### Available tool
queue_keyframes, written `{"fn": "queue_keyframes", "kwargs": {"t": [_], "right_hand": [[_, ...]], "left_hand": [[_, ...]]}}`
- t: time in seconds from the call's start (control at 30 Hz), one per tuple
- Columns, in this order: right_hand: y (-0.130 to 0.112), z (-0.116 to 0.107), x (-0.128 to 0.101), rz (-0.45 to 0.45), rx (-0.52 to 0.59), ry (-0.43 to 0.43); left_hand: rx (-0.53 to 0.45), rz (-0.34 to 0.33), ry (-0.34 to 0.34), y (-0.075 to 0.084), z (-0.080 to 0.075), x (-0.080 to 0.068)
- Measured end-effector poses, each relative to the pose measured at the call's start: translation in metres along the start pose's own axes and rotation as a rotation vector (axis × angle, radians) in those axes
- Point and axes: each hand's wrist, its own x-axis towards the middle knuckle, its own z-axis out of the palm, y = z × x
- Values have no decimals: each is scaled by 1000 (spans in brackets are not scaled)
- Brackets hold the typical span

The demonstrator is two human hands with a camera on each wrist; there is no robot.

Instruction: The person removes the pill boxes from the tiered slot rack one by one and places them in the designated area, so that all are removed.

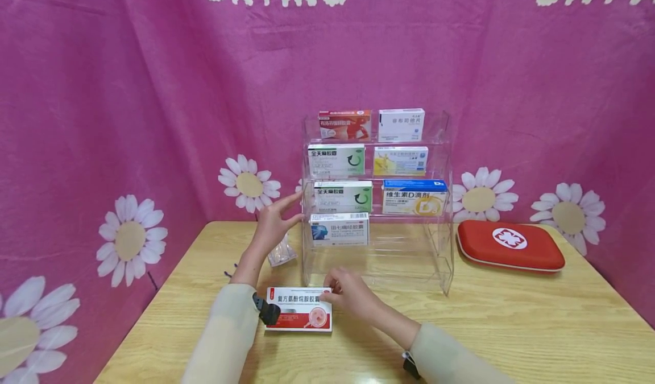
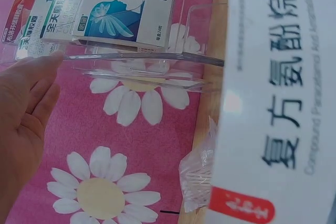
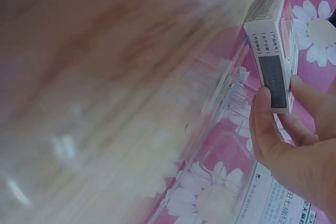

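Note:
My right hand (image 1: 353, 294) pinches a white and red medicine box (image 1: 299, 310) by its right end, fingers on one side and thumb on the other. The right wrist view shows the grip on the box (image 3: 273, 56) plainly. Out to the left, my left hand (image 1: 271, 222) reaches up with fairly straight fingers, its fingertips at the left side edge of a clear acrylic rack (image 1: 409, 259). Behind the box's label side in the left wrist view, the left hand (image 2: 26, 98) touches that edge. A blue and white box (image 1: 339, 230) occupies the lowest filled tier, left side.
Higher tiers hold several boxes, among them a red box (image 1: 344, 126) and a blue-topped vitamin D box (image 1: 414, 197). A red zip case (image 1: 510, 246) lies right of the rack on the wooden table (image 1: 512, 316). A clear plastic bag (image 1: 282, 253) sits left of the rack.

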Motion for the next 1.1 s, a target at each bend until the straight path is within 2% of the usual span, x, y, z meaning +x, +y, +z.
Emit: {"fn": "queue_keyframes", "kwargs": {"t": [0.5,0.8,1.0,1.1], "right_hand": [[2,8,6,67,-18,-126],[5,10,4,68,-63,-153],[7,12,5,67,-65,-162],[7,12,5,90,-67,-164]], "left_hand": [[-8,-10,-1,2,1,1],[-11,-20,-14,2,1,-1],[-19,-12,0,1,1,-1],[-31,-14,2,1,1,-1]]}}
